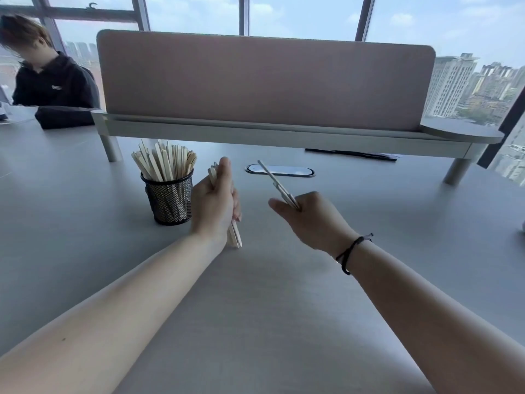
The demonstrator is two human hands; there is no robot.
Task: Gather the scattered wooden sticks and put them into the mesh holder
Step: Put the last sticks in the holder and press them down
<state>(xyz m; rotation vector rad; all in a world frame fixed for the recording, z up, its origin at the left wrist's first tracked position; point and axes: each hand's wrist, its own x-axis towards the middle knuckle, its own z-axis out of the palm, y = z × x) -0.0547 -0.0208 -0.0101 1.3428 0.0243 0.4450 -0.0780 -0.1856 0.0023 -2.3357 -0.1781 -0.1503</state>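
Left hand [216, 206] closed round a sticks bundle [235, 237], just beside the holder [168, 199] — right hand [309, 216] pinching a few more [277, 184]. Light, stiff, smooth — likely to slip; best gripped mid-length.

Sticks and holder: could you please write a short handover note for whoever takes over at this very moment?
Left hand: shut on a bundle of sticks, upright, just right of the holder.
Right hand: shut on a few sticks, pointing up and away.
Holder: upright on the table, already packed with sticks.
Done: no loose sticks visible on the table.
Left: drop both handfuls into the holder.
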